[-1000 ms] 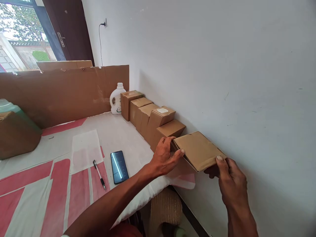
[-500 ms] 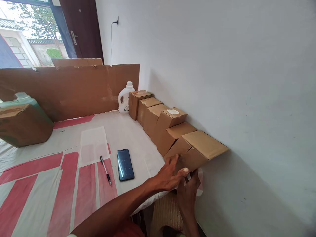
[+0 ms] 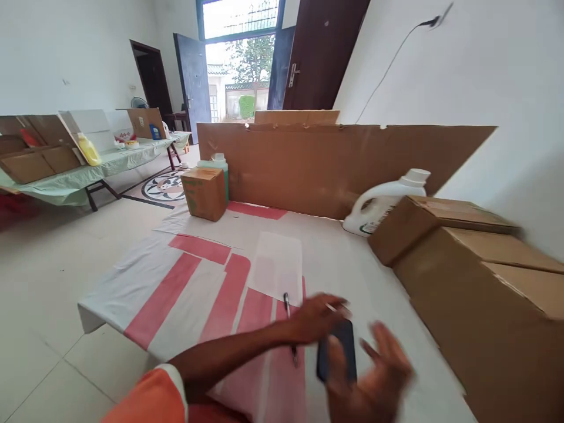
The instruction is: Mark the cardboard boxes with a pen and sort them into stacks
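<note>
**Head view: two hands over a phone and a pen on a red-and-white cloth**

Head camera looks along a low table (image 3: 132,276) covered in white cloth with red stripes. At lower centre the left hand (image 3: 315,320) lies over the pen (image 3: 288,317) and the top edge of the phone (image 3: 337,349); its fingers are loosely curled and blurred, and I cannot tell whether they grip anything. The right hand (image 3: 374,382), at the lower edge, is open with fingers spread, blurred, just in front of the phone and holding nothing. One phone, dark, lies flat between the two hands. One pen lies just left of it, partly under the left hand.

Counted on the table: three closed brown boxes (image 3: 462,264) in a row along the wall on the right, touching each other; one white jug (image 3: 383,205) just beyond the farthest of them; one small box (image 3: 205,192) at upper centre-left with one green bottle (image 3: 219,163) right behind it; one clear sheet (image 3: 277,264) lying flat in the middle. A long cardboard sheet (image 3: 326,167) stands upright across the far end.

At upper left a second table (image 3: 88,173) under green cloth carries flat cardboard and one yellow bottle (image 3: 88,150). All boxes are shut, so their contents cannot be seen.
</note>
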Motion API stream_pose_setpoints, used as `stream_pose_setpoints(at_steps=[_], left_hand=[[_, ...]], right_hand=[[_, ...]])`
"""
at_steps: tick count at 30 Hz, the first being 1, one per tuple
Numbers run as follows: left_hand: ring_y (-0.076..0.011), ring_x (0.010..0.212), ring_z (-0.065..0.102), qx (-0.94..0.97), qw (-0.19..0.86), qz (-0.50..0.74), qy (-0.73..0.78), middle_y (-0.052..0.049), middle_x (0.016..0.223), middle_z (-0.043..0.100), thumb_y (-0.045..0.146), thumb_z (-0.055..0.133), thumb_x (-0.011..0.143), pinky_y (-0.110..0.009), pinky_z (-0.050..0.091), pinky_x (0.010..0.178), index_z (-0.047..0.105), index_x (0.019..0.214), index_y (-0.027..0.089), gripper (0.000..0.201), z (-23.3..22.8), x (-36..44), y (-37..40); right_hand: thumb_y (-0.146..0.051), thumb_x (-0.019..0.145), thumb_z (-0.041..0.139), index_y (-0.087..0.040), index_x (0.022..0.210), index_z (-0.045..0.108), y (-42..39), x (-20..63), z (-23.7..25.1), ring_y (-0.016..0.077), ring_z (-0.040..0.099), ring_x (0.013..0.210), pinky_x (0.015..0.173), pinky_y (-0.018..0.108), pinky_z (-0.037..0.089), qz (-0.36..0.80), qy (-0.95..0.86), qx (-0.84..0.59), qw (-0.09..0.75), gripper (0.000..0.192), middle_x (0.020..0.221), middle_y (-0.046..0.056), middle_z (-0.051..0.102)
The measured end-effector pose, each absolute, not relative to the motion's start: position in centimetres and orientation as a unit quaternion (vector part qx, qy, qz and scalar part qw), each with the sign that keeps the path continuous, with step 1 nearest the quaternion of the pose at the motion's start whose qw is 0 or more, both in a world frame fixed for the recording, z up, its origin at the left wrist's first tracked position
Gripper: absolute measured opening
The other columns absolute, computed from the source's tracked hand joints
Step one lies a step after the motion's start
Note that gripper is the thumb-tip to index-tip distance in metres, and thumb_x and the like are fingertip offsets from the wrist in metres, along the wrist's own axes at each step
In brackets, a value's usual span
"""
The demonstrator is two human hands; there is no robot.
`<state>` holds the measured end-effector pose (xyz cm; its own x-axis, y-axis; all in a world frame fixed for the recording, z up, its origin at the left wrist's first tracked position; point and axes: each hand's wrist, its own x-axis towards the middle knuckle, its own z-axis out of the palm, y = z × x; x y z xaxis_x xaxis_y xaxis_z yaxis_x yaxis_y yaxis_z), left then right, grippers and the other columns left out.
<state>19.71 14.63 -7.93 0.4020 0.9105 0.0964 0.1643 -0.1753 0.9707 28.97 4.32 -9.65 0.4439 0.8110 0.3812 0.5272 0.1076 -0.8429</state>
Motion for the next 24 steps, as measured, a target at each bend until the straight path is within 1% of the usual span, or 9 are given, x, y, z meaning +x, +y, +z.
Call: stream_pose_setpoints(at_steps=[2, 4, 6, 9, 14, 17, 19, 21, 24], left_hand=[[-0.0245, 0.106, 0.074, 0.609, 0.437, 0.445, 0.489, -0.014, 0.128, 0.073, 0.045, 0.052, 0.106, -0.044, 0.061, 0.093, 0.068, 0.130, 0.019, 0.039, -7.7, 12.5, 18.7], [-0.0249, 0.111, 0.070, 0.536, 0.360, 0.517, 0.562, -0.014, 0.135, 0.067, 0.040, 0.056, 0.105, -0.047, 0.059, 0.097, 0.064, 0.133, 0.018, 0.036, -7.3, 5.4, 22.5], [-0.0272, 0.117, 0.067, 0.461, 0.289, 0.573, 0.613, -0.012, 0.138, 0.064, 0.039, 0.066, 0.101, -0.050, 0.058, 0.099, 0.061, 0.136, 0.018, 0.040, -7.0, -0.9, 25.6], [-0.0270, 0.117, 0.067, 0.376, 0.221, 0.612, 0.660, -0.011, 0.138, 0.064, 0.037, 0.067, 0.101, -0.050, 0.059, 0.098, 0.062, 0.135, 0.018, 0.039, -7.1, -8.3, 29.3], [-0.0297, 0.125, 0.063, 0.312, 0.170, 0.619, 0.701, -0.012, 0.144, 0.060, 0.037, 0.068, 0.100, -0.054, 0.055, 0.104, 0.060, 0.138, 0.019, 0.043, -6.9, -16.4, 35.0], [-0.0347, 0.145, 0.048, 0.314, 0.178, 0.605, 0.710, -0.014, 0.162, 0.046, 0.046, 0.061, 0.102, -0.061, 0.039, 0.119, 0.052, 0.149, 0.020, 0.054, -6.5, -19.9, 38.5], [-0.0324, 0.157, 0.033, 0.321, 0.206, 0.594, 0.709, -0.015, 0.170, 0.035, 0.057, 0.044, 0.107, -0.054, 0.028, 0.127, 0.042, 0.158, 0.019, 0.064, -6.4, -21.6, 40.6], [-0.0295, 0.157, 0.035, 0.327, 0.251, 0.585, 0.699, -0.016, 0.168, 0.041, 0.067, 0.021, 0.107, -0.048, 0.029, 0.127, 0.038, 0.160, 0.016, 0.077, -6.4, -22.6, 42.3], [-0.0311, 0.139, 0.058, 0.349, 0.316, 0.579, 0.666, -0.017, 0.143, 0.068, 0.077, 0.000, 0.099, -0.050, 0.043, 0.117, 0.055, 0.149, 0.014, 0.098, -6.3, -22.5, 43.6]], right_hand=[[-0.061, 0.094, 0.054, -0.028, 0.152, 0.045, 8.9, 23.9, -9.4, 0.0444, 0.058, 0.130, 0.099, 0.072, 0.052, 0.204, -0.559, -0.615, 0.517, 0.068, 0.150, 0.022, 0.051], [-0.055, 0.097, 0.051, -0.021, 0.137, 0.055, 12.6, 20.1, -9.8, 0.0387, 0.064, 0.117, 0.091, 0.062, 0.059, 0.278, -0.595, -0.570, 0.494, 0.052, 0.136, 0.021, 0.060], [-0.049, 0.100, 0.049, -0.022, 0.130, 0.058, 15.1, 17.5, -11.1, 0.0335, 0.067, 0.111, 0.087, 0.054, 0.062, 0.332, -0.626, -0.537, 0.458, 0.041, 0.132, 0.018, 0.062], [-0.044, 0.102, 0.048, -0.025, 0.132, 0.058, 17.0, 14.9, -13.2, 0.0301, 0.068, 0.113, 0.091, 0.050, 0.062, 0.366, -0.661, -0.514, 0.407, 0.037, 0.133, 0.014, 0.062], [-0.045, 0.100, 0.050, -0.021, 0.136, 0.057, 22.0, 10.5, -14.2, 0.0332, 0.062, 0.126, 0.106, 0.056, 0.054, 0.387, -0.677, -0.501, 0.376, 0.044, 0.135, 0.016, 0.061], [-0.049, 0.097, 0.053, -0.018, 0.144, 0.053, 27.4, 7.5, -13.8, 0.0338, 0.057, 0.132, 0.113, 0.056, 0.048, 0.415, -0.674, -0.489, 0.367, 0.056, 0.142, 0.019, 0.057], [-0.051, 0.096, 0.054, -0.017, 0.153, 0.043, 31.7, 5.2, -13.4, 0.0331, 0.046, 0.145, 0.120, 0.054, 0.040, 0.434, -0.672, -0.476, 0.366, 0.067, 0.154, 0.019, 0.048], [-0.054, 0.096, 0.055, -0.017, 0.163, 0.028, 35.9, 2.9, -12.8, 0.0315, 0.031, 0.156, 0.125, 0.053, 0.033, 0.453, -0.668, -0.464, 0.366, 0.081, 0.168, 0.018, 0.032], [-0.055, 0.093, 0.058, -0.015, 0.167, 0.012, 40.8, -0.4, -11.5, 0.0310, 0.017, 0.162, 0.129, 0.054, 0.024, 0.477, -0.663, -0.446, 0.367, 0.096, 0.175, 0.017, 0.016]])
